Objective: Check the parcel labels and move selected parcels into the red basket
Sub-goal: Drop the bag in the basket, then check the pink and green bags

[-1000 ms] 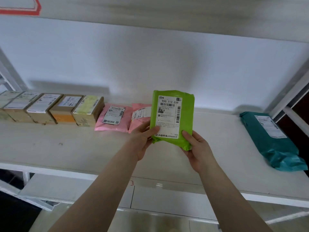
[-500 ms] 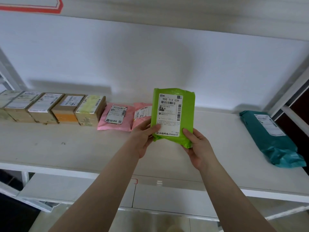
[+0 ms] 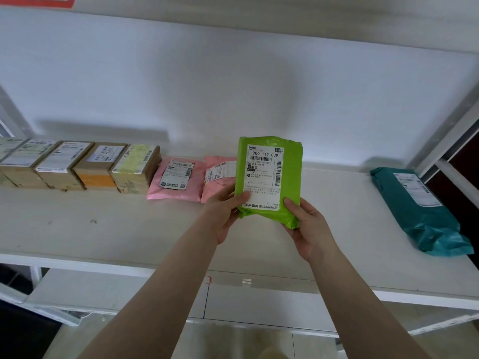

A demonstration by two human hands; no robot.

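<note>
I hold a green parcel upright above the white shelf, its white label facing me and reading 900 T12 039. My left hand grips its lower left corner with the thumb on the label. My right hand grips its lower right corner. Behind the green parcel lie two pink parcels, the right one partly hidden. A row of several brown boxes with labels stands to the left. A teal parcel lies at the shelf's right end. No red basket is in view.
The shelf's back wall is white, and another shelf board runs overhead. A metal upright stands at the right behind the teal parcel. A lower shelf shows below the front edge.
The green parcel has stayed in both hands and risen slightly. The view has shifted a little to the left.
</note>
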